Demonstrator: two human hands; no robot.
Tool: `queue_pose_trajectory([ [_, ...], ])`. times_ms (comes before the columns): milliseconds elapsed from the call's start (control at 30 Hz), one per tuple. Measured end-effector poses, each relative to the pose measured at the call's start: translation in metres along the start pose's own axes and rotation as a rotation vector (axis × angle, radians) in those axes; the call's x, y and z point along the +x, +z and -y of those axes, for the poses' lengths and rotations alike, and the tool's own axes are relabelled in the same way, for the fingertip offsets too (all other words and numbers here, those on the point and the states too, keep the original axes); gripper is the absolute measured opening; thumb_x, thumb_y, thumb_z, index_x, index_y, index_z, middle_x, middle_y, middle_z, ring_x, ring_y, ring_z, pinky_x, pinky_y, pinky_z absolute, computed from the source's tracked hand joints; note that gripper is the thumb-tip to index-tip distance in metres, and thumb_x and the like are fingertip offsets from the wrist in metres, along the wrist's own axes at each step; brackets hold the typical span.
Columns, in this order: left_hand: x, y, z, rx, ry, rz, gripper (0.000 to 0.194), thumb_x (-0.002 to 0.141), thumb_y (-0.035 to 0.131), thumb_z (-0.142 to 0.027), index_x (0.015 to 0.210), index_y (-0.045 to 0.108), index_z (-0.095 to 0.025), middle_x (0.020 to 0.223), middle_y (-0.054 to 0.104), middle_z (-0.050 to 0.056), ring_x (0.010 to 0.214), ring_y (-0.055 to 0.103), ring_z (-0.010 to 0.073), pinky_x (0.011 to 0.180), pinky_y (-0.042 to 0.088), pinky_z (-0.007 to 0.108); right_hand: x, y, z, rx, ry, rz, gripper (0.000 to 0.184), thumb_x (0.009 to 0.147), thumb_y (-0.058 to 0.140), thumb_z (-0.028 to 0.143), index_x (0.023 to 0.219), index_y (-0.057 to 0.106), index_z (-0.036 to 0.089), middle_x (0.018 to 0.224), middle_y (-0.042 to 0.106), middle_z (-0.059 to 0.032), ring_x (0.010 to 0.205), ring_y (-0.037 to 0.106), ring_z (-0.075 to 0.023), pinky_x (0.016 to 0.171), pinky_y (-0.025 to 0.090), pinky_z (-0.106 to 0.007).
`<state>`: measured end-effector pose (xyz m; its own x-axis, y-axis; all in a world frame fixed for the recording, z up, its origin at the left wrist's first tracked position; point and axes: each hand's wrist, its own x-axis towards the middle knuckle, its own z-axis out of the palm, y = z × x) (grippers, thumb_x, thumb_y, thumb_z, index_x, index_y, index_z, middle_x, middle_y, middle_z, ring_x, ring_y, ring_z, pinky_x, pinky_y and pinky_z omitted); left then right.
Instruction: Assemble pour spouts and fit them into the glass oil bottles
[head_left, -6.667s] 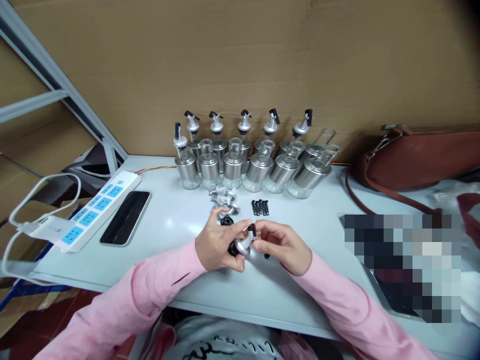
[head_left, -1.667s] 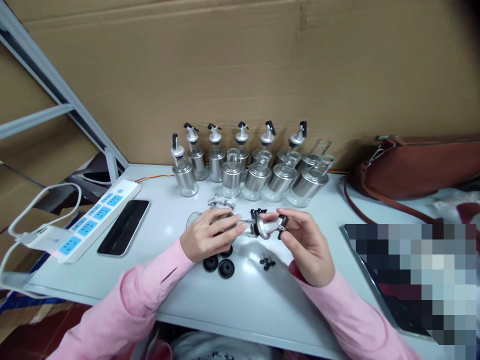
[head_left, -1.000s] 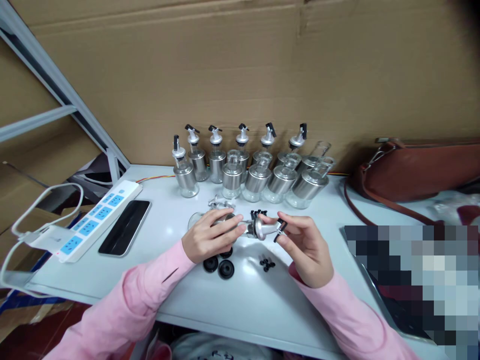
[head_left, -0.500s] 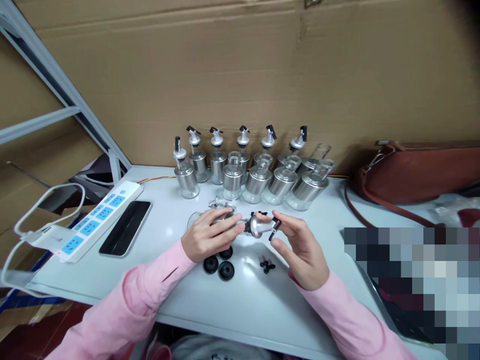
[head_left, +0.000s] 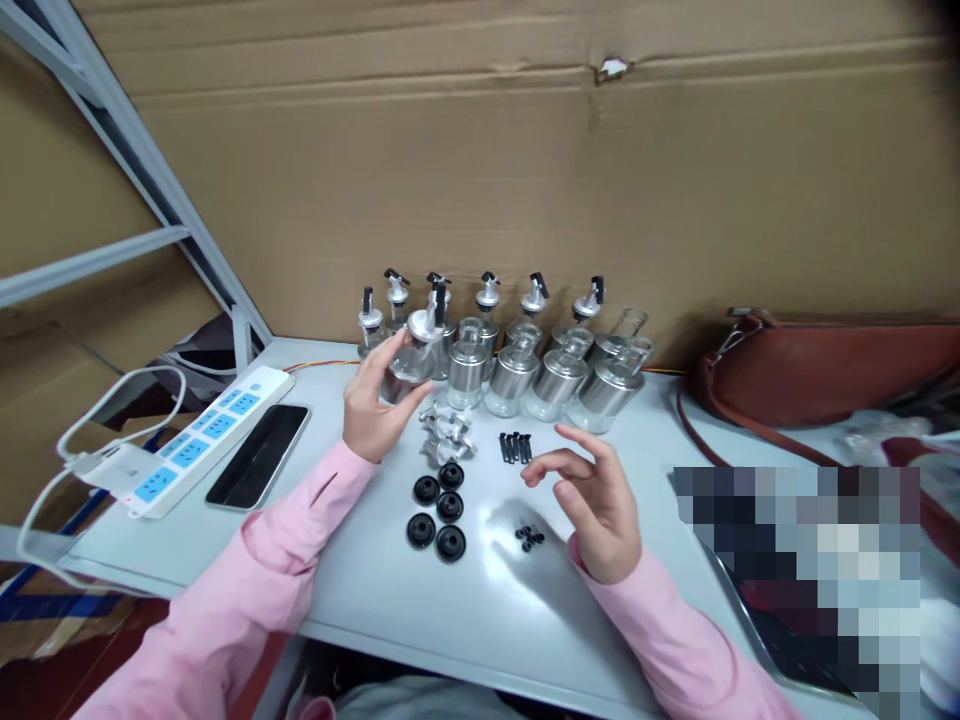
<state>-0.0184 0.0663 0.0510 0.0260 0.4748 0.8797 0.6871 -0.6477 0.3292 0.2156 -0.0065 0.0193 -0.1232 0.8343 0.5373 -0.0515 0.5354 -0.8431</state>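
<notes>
My left hand [head_left: 379,405] is wrapped round a glass oil bottle [head_left: 412,362] with a steel band and a silver pour spout with a black flip lid. The bottle is upright, near the left end of the bottle group. My right hand [head_left: 596,500] hovers over the table with its fingers apart and nothing in it. Below it lie several small black plugs [head_left: 529,539]. Just past its fingertips is a row of black levers [head_left: 515,448]. Black round stoppers [head_left: 450,507] and silver spout parts [head_left: 448,437] lie between my hands.
Several spouted bottles [head_left: 535,300] stand along the cardboard wall, with open-necked bottles [head_left: 514,372] before them. At left are a power strip [head_left: 217,435] and a phone [head_left: 259,457]. A brown bag [head_left: 840,370] lies at right.
My left hand has lifted the bottle from lying on its side and carried it up and left to the other bottles. My right hand has let go of the spout lid.
</notes>
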Motion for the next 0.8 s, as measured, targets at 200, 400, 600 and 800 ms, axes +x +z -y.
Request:
queue_pose_trajectory([
  [200,0.014,0.030,0.018,-0.182,-0.122,0.082,0.073,0.075,0.065,-0.026,0.135,0.022,-0.025,0.128,0.045,0.010,0.113,0.049,0.0228,0.098,0.041,0.040,-0.001,0.000,-0.003,0.012,-0.005,0.052,0.041,0.087,0.048,0.027,0.126,0.035,0.024,0.077,0.061,-0.0015,0.071,0.056,-0.0158,0.070,0.045,-0.035],
  [400,0.007,0.044,0.028,-0.081,-0.122,0.173,0.075,0.079,0.058,-0.017,0.138,0.014,-0.027,0.129,0.039,0.012,0.115,0.044,0.0254,0.100,0.035,0.046,0.002,-0.002,-0.002,0.035,0.014,0.049,0.042,0.086,0.049,0.030,0.125,0.035,0.024,0.075,0.061,-0.0013,0.068,0.056,-0.0160,0.066,0.046,-0.033],
  [600,0.001,0.049,0.034,-0.063,-0.158,0.215,0.073,0.077,0.058,-0.012,0.136,0.016,-0.024,0.130,0.038,0.014,0.116,0.044,0.0259,0.101,0.035,0.046,0.003,-0.002,-0.004,0.031,0.021,0.038,0.043,0.086,0.050,0.029,0.125,0.034,0.024,0.074,0.061,-0.0011,0.068,0.056,-0.0159,0.065,0.046,-0.033],
  [800,0.002,0.048,0.038,-0.041,-0.185,0.253,0.077,0.077,0.055,-0.008,0.138,0.011,-0.023,0.138,0.030,0.015,0.126,0.035,0.0272,0.106,0.029,0.047,0.004,-0.003,-0.003,0.035,0.021,0.031,0.042,0.086,0.050,0.030,0.125,0.035,0.023,0.073,0.061,-0.0011,0.066,0.056,-0.0157,0.063,0.046,-0.033],
])
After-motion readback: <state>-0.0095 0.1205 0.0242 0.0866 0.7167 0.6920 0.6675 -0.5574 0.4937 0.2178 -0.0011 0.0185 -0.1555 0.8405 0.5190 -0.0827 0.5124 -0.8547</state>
